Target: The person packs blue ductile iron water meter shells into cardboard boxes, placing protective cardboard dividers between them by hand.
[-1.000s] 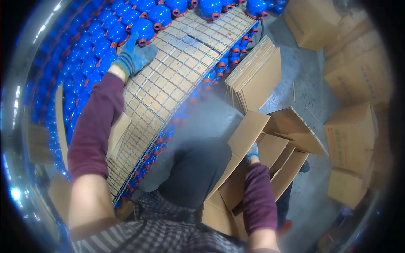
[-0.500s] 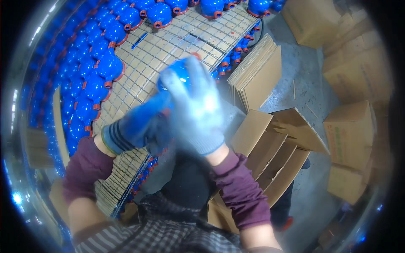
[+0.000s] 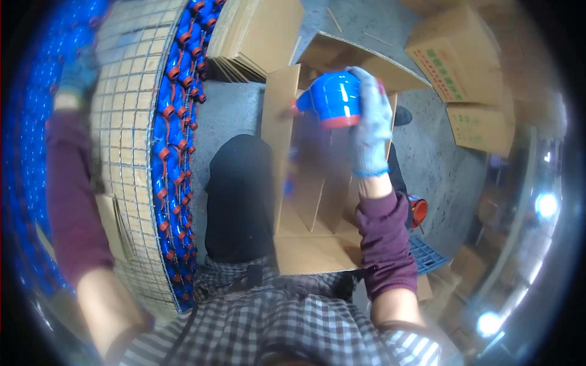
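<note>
A shiny blue rounded part (image 3: 334, 94) with a red rim and red-ended side ports is in my gloved right hand (image 3: 370, 119), whose fingers wrap its right side. It is held above an open cardboard carton (image 3: 282, 128), with cardboard dividers (image 3: 312, 195) standing inside. My left hand (image 3: 78, 76), also gloved, reaches far left among many similar blue parts (image 3: 30, 140). Motion and the picture's rim blur its fingers, so whether it grips one does not show.
A wire mesh rack lined with cardboard (image 3: 125, 122) stands at my left, with more red-ended blue parts (image 3: 177, 134) below its edge. Flat cardboard sheets (image 3: 253, 36) stack beyond. Closed cartons (image 3: 461, 64) sit at the right. A red-orange round object (image 3: 418, 210) and blue grate (image 3: 427, 255) lie on the floor.
The view has turned rightward. Both hands were together at a blue part over the mesh rack; now my right hand holds one above the carton, and my left hand is apart, far left.
</note>
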